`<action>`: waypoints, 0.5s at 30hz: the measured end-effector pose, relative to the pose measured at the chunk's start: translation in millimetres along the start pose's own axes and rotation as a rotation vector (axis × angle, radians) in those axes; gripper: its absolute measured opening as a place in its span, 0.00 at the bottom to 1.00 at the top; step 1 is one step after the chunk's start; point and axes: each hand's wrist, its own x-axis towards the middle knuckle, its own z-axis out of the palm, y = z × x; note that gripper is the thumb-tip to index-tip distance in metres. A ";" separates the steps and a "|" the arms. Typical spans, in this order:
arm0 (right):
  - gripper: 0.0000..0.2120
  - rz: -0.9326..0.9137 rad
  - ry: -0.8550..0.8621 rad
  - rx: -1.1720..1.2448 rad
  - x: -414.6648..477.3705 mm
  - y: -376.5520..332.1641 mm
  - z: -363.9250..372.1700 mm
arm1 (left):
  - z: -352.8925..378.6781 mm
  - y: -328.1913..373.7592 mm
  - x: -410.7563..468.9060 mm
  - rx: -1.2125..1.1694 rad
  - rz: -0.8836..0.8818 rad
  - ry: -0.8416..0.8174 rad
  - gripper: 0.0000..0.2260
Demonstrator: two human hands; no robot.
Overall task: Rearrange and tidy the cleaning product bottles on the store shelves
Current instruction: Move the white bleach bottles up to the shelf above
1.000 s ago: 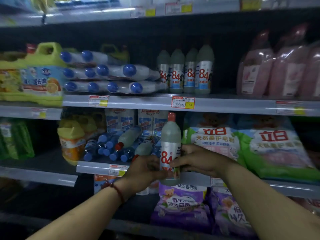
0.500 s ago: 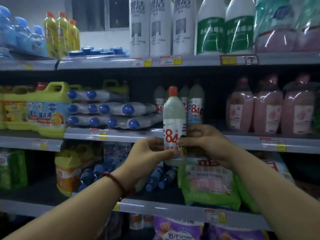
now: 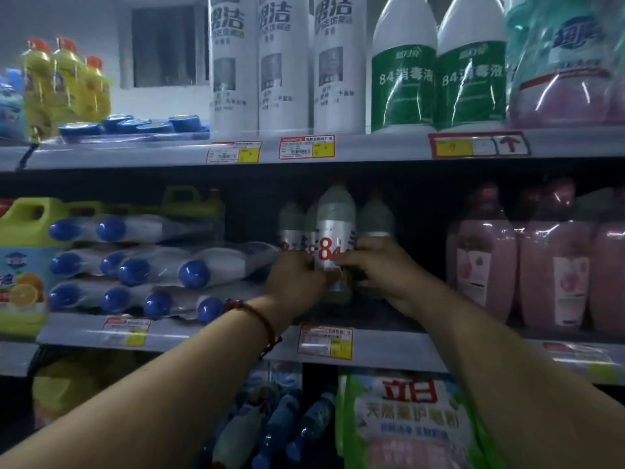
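I have the left hand [image 3: 297, 280] curled round the pale translucent plastic bottle with a red "84" label [image 3: 334, 228]. It is upright on the grey middle shelf [image 3: 216, 333], among matching bottles [image 3: 376, 218]. The right hand [image 3: 375, 262] grips its other side.

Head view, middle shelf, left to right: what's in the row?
In order: yellow-green jug → blue-capped bottles stacked on their sides → left hand → 84 bottle, gripped by both hands → right hand → pink bottles. The other 84 bottles behind it overlap, so they are left out.
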 end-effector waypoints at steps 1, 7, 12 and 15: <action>0.14 -0.013 0.015 -0.070 9.0 6.0 1.5 | 4.3 -6.0 7.9 0.030 0.013 -0.020 0.10; 0.14 -0.150 0.143 -0.414 34.5 43.3 8.0 | 24.5 -25.2 35.9 0.162 0.000 -0.002 0.05; 0.12 -0.261 0.317 -0.589 27.1 46.4 7.7 | 29.3 -30.4 35.4 0.195 -0.009 0.085 0.11; 0.10 -0.264 0.323 -0.615 25.3 49.1 4.5 | 25.1 -29.8 33.0 0.185 -0.028 0.110 0.11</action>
